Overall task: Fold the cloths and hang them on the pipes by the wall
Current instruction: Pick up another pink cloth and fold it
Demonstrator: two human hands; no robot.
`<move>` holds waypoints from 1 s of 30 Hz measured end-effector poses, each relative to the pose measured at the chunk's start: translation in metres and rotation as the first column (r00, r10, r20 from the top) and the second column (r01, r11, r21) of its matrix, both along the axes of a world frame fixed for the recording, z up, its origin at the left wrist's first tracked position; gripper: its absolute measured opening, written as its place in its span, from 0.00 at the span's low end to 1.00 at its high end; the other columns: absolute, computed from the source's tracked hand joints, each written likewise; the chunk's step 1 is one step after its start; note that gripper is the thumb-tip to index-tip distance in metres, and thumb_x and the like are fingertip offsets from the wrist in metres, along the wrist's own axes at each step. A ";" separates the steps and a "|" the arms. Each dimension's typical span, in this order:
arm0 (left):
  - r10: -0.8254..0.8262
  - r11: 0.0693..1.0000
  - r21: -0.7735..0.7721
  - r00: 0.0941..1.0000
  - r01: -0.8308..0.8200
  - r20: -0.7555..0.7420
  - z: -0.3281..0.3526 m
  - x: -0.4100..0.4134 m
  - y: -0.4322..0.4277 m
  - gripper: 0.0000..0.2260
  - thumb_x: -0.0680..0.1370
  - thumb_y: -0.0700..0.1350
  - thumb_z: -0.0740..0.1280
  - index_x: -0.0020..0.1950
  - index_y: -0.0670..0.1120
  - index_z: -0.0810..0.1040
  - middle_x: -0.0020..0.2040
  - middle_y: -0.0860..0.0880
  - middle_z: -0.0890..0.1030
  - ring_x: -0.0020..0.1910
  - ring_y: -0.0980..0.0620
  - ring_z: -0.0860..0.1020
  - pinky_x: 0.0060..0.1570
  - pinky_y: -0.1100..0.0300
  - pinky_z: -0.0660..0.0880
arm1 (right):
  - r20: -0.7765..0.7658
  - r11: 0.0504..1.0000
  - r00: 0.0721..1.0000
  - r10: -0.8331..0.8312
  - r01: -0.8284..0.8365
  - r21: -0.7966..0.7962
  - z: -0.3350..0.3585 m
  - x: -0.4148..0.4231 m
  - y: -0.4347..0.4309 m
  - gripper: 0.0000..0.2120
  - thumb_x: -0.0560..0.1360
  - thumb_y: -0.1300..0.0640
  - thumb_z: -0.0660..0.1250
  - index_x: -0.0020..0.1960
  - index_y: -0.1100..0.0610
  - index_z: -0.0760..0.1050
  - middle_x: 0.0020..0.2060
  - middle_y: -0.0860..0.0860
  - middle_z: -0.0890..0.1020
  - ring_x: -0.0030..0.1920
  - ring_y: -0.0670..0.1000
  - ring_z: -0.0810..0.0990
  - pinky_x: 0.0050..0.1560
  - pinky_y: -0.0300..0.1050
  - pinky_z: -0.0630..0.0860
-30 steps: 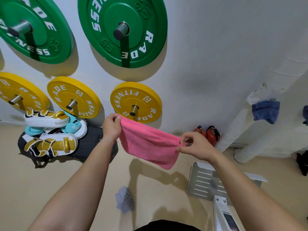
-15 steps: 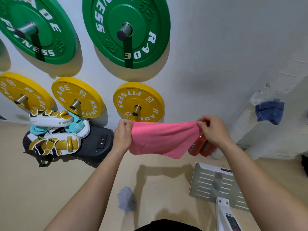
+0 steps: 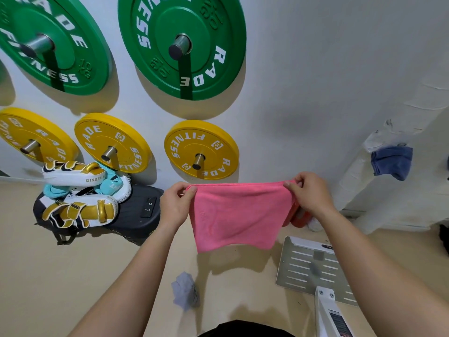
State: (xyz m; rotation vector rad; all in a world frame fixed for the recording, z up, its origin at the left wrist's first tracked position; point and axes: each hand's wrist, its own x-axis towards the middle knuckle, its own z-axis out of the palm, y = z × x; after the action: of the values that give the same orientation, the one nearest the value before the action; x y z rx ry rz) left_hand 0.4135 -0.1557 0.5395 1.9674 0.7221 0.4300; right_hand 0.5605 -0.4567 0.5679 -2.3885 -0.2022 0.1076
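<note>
A pink cloth (image 3: 239, 215) hangs stretched in the air in front of me. My left hand (image 3: 176, 205) pinches its upper left corner and my right hand (image 3: 309, 194) pinches its upper right corner, so the top edge is taut and level. A crumpled grey cloth (image 3: 185, 290) lies on the floor below. A blue cloth (image 3: 392, 161) hangs over a white wrapped pipe (image 3: 357, 181) by the wall at the right.
Green and yellow weight plates (image 3: 201, 149) hang on pegs on the white wall. Boxing pads (image 3: 77, 193) are piled on a black case at the left. A red object (image 3: 301, 217) sits behind the cloth, and a metal scale platform (image 3: 306, 263) is at lower right.
My right hand has risen and moved right, pulling the pink cloth out flat and level between both hands. The cloth now hangs longer and wider.
</note>
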 end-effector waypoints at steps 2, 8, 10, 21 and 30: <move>0.073 0.991 -0.111 0.997 -0.076 -0.027 -0.001 0.005 -0.005 0.07 0.76 0.52 0.71 0.42 0.50 0.83 0.39 0.50 0.84 0.42 0.50 0.81 0.42 0.54 0.77 | -0.022 0.998 0.998 -0.058 0.058 0.023 -0.006 -0.013 0.006 0.12 0.74 0.51 0.72 0.36 0.54 0.74 0.30 0.47 0.77 0.36 0.53 0.77 0.38 0.43 0.67; -0.014 0.943 -0.332 0.998 -0.007 -0.060 -0.004 0.013 -0.050 0.07 0.71 0.48 0.76 0.40 0.46 0.82 0.29 0.50 0.80 0.33 0.45 0.81 0.44 0.39 0.82 | -0.209 0.954 0.978 -0.013 0.075 0.290 -0.026 -0.057 0.039 0.10 0.71 0.51 0.76 0.36 0.55 0.79 0.27 0.50 0.81 0.30 0.50 0.80 0.35 0.45 0.75; -0.060 0.916 -0.398 0.998 0.046 -0.024 -0.003 0.013 -0.071 0.06 0.72 0.45 0.76 0.41 0.44 0.82 0.28 0.51 0.79 0.33 0.46 0.79 0.45 0.40 0.82 | -0.248 0.926 0.966 0.073 0.027 0.377 -0.027 -0.071 0.051 0.07 0.72 0.55 0.75 0.38 0.55 0.81 0.28 0.50 0.81 0.30 0.48 0.80 0.36 0.46 0.77; -0.135 0.873 -0.452 0.982 0.182 0.134 -0.006 -0.009 -0.112 0.08 0.79 0.41 0.69 0.55 0.46 0.86 0.47 0.49 0.87 0.47 0.47 0.85 0.50 0.49 0.82 | -0.227 0.811 0.970 0.086 0.064 0.581 -0.037 -0.106 0.072 0.05 0.73 0.55 0.73 0.43 0.44 0.84 0.37 0.49 0.86 0.41 0.52 0.85 0.47 0.55 0.82; -0.047 0.881 -0.464 0.994 0.089 0.102 -0.015 -0.015 -0.105 0.04 0.74 0.40 0.74 0.47 0.47 0.86 0.38 0.45 0.86 0.40 0.48 0.84 0.52 0.42 0.81 | -0.179 0.808 0.968 0.178 -0.040 0.588 -0.040 -0.114 0.072 0.10 0.75 0.62 0.71 0.51 0.49 0.84 0.46 0.47 0.87 0.47 0.46 0.85 0.53 0.45 0.80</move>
State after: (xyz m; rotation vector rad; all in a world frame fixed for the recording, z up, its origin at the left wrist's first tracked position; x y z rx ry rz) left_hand 0.3980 -0.2605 0.5248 1.5011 0.6284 0.2650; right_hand 0.4464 -0.3847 0.5281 -1.7307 -0.2269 0.3238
